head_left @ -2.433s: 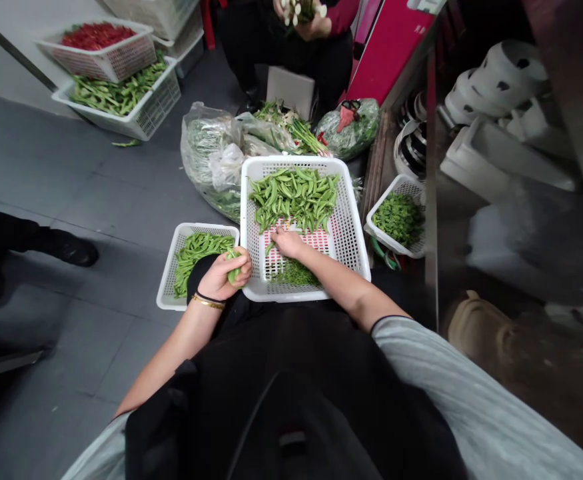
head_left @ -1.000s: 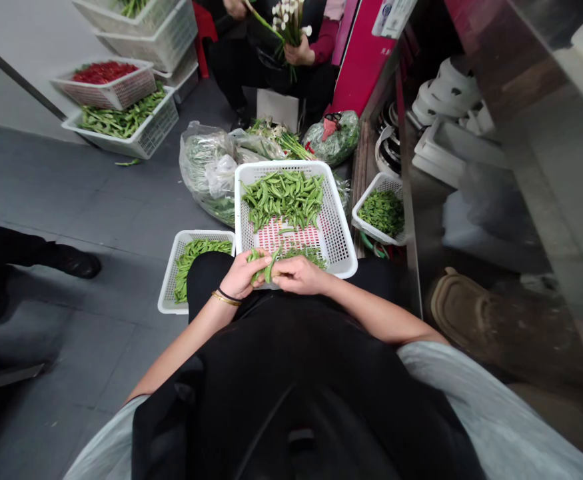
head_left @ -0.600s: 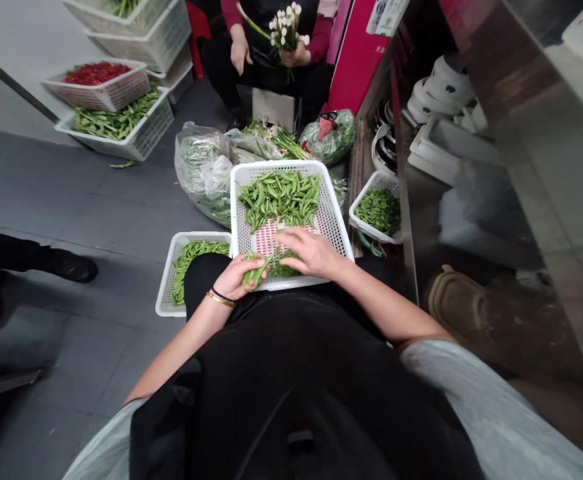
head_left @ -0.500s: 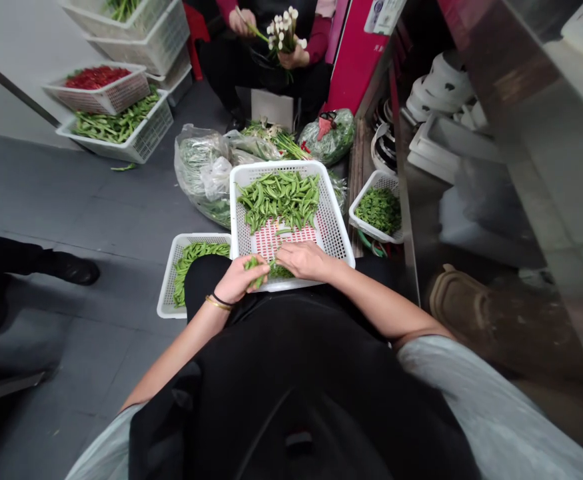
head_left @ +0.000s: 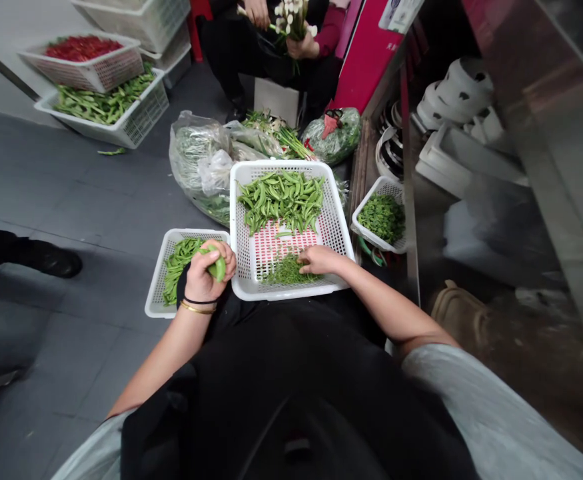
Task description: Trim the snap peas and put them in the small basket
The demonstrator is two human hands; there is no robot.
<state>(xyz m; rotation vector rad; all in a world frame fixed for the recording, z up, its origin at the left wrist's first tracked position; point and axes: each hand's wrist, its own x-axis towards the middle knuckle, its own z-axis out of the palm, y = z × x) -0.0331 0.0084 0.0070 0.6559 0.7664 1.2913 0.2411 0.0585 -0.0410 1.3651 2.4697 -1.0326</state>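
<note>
My left hand (head_left: 206, 272) is closed around a few green pea pods (head_left: 218, 269), above the right side of a low white basket (head_left: 161, 313) of pods on the floor. A larger white basket (head_left: 342, 223) rests at my lap. Many whole pea pods (head_left: 281, 200) lie in its far half. Thin green trimmings (head_left: 287, 269) are heaped at its near side, beside my right hand (head_left: 320, 260). The right fingers are curled together at the trimmings' edge; whatever is between them is too small to make out.
Across from me a person's hand (head_left: 302, 45) holds white-tipped stalks. Plastic bags of greens (head_left: 198, 150) lie beyond my basket. A basket of leafy greens (head_left: 382, 217) stands right, by the metal shelf. Stacked baskets with red peppers (head_left: 82, 48) are at far left. Someone's shoe (head_left: 54, 259) is on the floor.
My left hand has moved left with the pods, from over the large basket to the low basket. My right hand has shifted slightly right, exposing the trimmings.
</note>
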